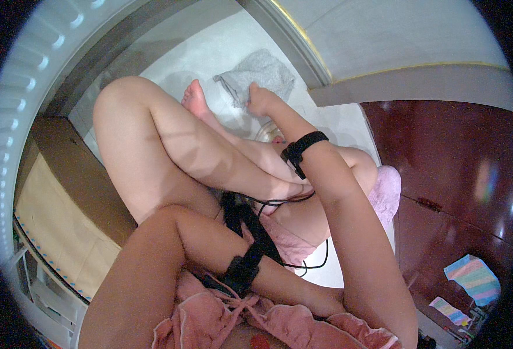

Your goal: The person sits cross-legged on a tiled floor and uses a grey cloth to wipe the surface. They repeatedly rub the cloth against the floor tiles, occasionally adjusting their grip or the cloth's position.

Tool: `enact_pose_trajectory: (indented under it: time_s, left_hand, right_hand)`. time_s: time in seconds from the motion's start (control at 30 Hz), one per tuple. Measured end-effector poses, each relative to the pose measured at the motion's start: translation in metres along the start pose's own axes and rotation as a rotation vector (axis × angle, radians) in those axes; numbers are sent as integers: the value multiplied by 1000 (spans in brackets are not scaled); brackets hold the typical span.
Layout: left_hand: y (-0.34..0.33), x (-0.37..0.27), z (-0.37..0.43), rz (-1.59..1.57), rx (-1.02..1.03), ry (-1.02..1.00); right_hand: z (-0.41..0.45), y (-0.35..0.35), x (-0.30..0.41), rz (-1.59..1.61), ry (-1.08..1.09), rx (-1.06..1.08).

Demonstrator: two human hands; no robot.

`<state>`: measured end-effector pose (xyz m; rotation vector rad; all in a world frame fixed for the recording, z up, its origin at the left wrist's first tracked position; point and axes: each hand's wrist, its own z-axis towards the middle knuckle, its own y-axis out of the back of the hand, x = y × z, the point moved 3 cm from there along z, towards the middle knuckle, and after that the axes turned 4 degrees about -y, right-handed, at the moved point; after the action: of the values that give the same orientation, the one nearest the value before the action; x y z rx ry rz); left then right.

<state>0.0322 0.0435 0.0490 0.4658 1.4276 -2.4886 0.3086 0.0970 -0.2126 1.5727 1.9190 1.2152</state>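
Note:
My right hand [263, 101] reaches forward with curled fingers on a crumpled grey cloth [269, 70]. The cloth lies on a pale, smooth surface [221, 48]. My left forearm crosses my lap, and its hand is hidden behind my right upper arm. Each forearm wears a black strap with a small dark module, one on the right [302, 152] and one on the left [243, 268]. Below the right hand, a clear round container [270, 131] shows partly behind the forearm.
My bent, bare legs [186, 152] fill the middle. Black cables [274, 202] run across my lap. Glossy dark-red panels [448, 161] stand at the right, with striped pieces [474, 279] near them. A grey frame edge [291, 39] borders the pale surface. A tan panel [64, 222] lies at left.

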Motion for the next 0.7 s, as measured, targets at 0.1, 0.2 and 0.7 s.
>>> enact_pose_trajectory:
  time_s: [0.1,0.2,0.7]
  left_hand:
    - [7,-9,-9,217,-28,37]
    - [41,-21,-28,684,-147,147]
    - [235,-195,-261,1658,-1701,240]
  right_hand:
    - [-3,0,2,4,10,-22]
    - [-11,3,-1,48,39,-69]
    - [1,12,-44,845,77,310]
